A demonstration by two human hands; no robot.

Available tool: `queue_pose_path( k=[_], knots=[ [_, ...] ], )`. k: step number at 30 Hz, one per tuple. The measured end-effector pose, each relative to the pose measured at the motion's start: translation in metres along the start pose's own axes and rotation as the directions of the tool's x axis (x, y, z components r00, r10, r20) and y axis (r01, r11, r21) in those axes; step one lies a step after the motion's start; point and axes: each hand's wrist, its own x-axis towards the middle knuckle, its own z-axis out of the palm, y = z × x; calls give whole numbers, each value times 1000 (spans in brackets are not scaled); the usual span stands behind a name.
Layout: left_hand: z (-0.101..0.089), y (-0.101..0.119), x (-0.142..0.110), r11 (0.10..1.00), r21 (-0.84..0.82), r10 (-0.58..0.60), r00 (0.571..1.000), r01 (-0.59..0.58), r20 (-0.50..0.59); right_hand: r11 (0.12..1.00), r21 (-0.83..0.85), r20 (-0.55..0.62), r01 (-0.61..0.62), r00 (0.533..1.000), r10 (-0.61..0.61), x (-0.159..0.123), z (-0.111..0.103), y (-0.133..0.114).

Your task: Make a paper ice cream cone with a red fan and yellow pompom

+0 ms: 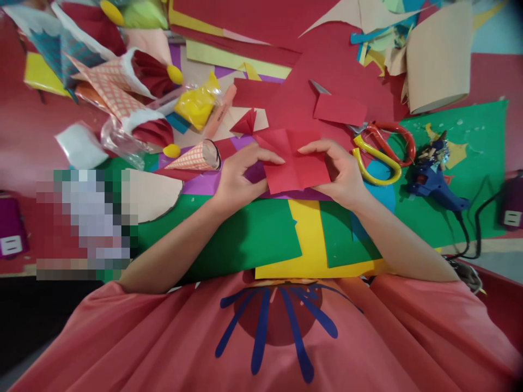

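Between my two hands is a red square of paper [295, 169] with a crease down its middle and another across. My left hand [240, 173] pinches its left side, thumb below and index finger on top. The right side is gripped by my right hand [338, 170], whose index finger lies on the upper face. A small folded red paper piece [245, 123] rests just beyond my left fingers. Beside it lies a small checkered paper cone [196, 157]. Scissors with red and yellow handles [378, 158] are close to my right hand, their blades partly under a red paper strip [340, 110].
A blue hot glue gun [439, 188] with a cord lies on the green sheet [486, 141] at right. Checkered cones with red pleated paper [150, 133] and yellow clay in plastic [198, 104] fill the left. A beige cardboard tube [439, 57] stands far right. Paper scraps cover the back.
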Motion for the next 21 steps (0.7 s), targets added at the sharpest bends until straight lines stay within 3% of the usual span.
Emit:
queue_pose_path(
  k=[9, 15, 21],
  knots=[
    [-1, -1, -1, 996, -89, 26, 1000, -25, 12, 982, -148, 4, 117, 993, -118, 0, 1, -3],
    [-2, 6, 2, 997, -32, 76, 997, -75, 4, 961, -274, -23, 47, 998, -55, -3, 3, -7],
    [-2, 1, 4, 989, -64, 127, 987, -133, -94, 976, -213, -61, 36, 997, -50, -2, 4, -6]
  ],
)
